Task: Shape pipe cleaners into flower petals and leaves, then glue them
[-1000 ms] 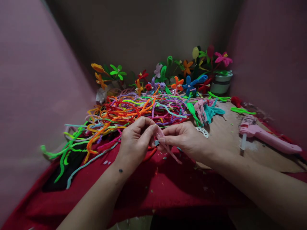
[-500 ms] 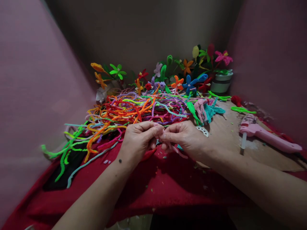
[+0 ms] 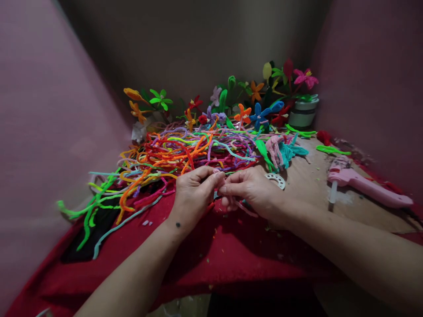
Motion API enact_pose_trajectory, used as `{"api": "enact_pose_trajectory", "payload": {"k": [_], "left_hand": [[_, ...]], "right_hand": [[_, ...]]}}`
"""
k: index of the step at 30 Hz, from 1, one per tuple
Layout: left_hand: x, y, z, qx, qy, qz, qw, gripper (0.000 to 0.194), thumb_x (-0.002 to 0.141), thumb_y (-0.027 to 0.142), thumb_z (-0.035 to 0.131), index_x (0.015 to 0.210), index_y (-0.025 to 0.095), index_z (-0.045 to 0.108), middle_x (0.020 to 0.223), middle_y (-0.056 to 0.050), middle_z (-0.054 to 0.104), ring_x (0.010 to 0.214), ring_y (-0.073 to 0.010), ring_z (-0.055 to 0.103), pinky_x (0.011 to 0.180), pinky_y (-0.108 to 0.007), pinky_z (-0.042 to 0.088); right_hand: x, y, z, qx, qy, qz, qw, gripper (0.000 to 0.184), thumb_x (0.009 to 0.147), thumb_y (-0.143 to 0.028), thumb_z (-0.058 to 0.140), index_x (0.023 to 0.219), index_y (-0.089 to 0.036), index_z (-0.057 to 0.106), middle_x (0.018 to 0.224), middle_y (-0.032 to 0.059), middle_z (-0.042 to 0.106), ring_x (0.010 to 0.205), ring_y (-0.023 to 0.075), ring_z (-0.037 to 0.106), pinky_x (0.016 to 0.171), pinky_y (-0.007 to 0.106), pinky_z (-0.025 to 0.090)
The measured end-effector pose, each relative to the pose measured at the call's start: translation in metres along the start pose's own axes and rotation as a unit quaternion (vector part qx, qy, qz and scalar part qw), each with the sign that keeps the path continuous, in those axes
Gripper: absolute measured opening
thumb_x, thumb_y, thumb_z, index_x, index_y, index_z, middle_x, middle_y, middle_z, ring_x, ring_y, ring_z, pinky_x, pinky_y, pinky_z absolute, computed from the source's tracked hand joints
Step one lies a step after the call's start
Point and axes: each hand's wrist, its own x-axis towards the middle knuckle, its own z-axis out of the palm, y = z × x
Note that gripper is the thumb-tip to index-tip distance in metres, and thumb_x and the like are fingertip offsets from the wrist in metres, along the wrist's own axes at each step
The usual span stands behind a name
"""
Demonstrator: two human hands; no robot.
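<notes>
Over red cloth (image 3: 231,259), pinching pink strand (image 3: 247,211) with left hand (image 3: 194,191) and right hand (image 3: 256,191), close together, just before colourful heap (image 3: 193,152).

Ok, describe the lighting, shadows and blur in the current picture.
Head view: dim light overall, with a paler vertical band on the back wall; head view: soft shadow on the red cloth below the right hand; head view: the far-left green pipe-cleaner tip looks blurred.

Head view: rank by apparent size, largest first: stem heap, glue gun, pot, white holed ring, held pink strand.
1. Stem heap
2. Glue gun
3. Pot
4. White holed ring
Unranked: held pink strand, partly hidden, full extent unclear.
</notes>
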Motion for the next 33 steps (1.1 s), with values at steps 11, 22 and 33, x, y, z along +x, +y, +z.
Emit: {"api": "enact_pose_trajectory", "payload": {"k": [11, 22, 33], "left_hand": [[0.005, -0.004, -0.003, 0.087, -0.001, 0.047, 0.995, 0.015, 0.072, 0.025, 0.058, 0.062, 0.015, 0.063, 0.047, 0.004, 0.053, 0.041, -0.0056, 0.039, 0.04, -0.017, 0.031], [0.008, -0.007, -0.001, -0.042, -0.067, -0.048, 0.996, 0.016, 0.064, 0.028, 0.068, 0.067, 0.013, 0.062, 0.055, 0.004, 0.054, 0.044, -0.0046, 0.043, 0.041, -0.016, 0.033], [0.009, -0.018, 0.001, -0.19, -0.205, -0.151, 0.948, 0.024, 0.067, 0.03, 0.068, 0.079, 0.012, 0.058, 0.058, 0.004, 0.049, 0.038, -0.001, 0.034, 0.036, -0.016, 0.019]], "right_hand": [[0.007, 0.011, -0.006, 0.039, -0.03, 0.01, 0.999, 0.015, 0.071, -0.022, 0.06, 0.062, -0.01, 0.062, 0.06, 0.006, 0.065, 0.047, 0.0096, 0.056, 0.046, 0.021, 0.044], [0.014, 0.02, -0.011, -0.002, -0.004, -0.05, 0.999, 0.016, 0.064, -0.028, 0.067, 0.059, -0.013, 0.066, 0.053, 0.0022, 0.062, 0.047, 0.0093, 0.051, 0.051, 0.024, 0.039], [0.02, 0.022, -0.012, 0.137, 0.068, -0.138, 0.979, 0.018, 0.063, -0.033, 0.069, 0.064, -0.016, 0.064, 0.063, 0.0006, 0.06, 0.06, 0.0122, 0.055, 0.061, 0.028, 0.043]]}}
